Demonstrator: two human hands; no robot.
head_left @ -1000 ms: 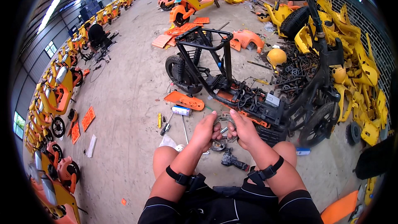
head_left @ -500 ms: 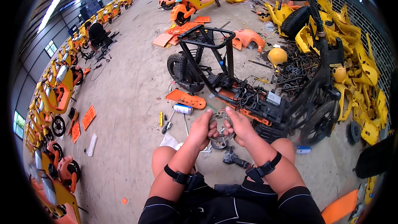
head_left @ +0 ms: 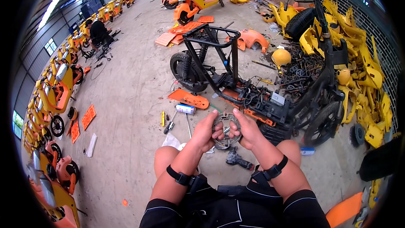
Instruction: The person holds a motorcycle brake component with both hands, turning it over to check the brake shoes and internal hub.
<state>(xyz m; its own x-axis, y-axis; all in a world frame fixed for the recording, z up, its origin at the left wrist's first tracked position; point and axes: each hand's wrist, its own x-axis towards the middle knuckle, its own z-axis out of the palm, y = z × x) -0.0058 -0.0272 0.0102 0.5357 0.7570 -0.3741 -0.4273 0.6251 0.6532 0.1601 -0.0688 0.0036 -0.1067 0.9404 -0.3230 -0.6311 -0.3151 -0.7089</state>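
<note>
Between my knees I hold a ring-shaped pair of grey metal brake shoes [head_left: 222, 144]. My left hand [head_left: 206, 129] grips its left side and my right hand [head_left: 247, 131] its right side, thumbs on top and fingers curled inside the ring. Just below it on the floor lies a dark cordless power tool [head_left: 237, 159]. In front of me stands a stripped black scooter frame [head_left: 233, 65], both wheels on. To the left of my hands lie a spray can [head_left: 185, 109], a dark-handled screwdriver [head_left: 169, 126] and an orange panel [head_left: 188, 98].
Yellow body panels [head_left: 371, 71] are heaped along the right wall beside a pile of dark metal parts [head_left: 301, 71]. A yellow helmet [head_left: 281, 57] sits by that pile. Scooters [head_left: 59, 86] line the left side. Another person [head_left: 98, 31] crouches at the far left. A second can [head_left: 307, 151] lies right of my knee.
The brake shoes in my hands have turned and spread into a rounder ring showing more face-on. My hands have moved slightly apart. The rest looks the same apart from a slight view shift.
</note>
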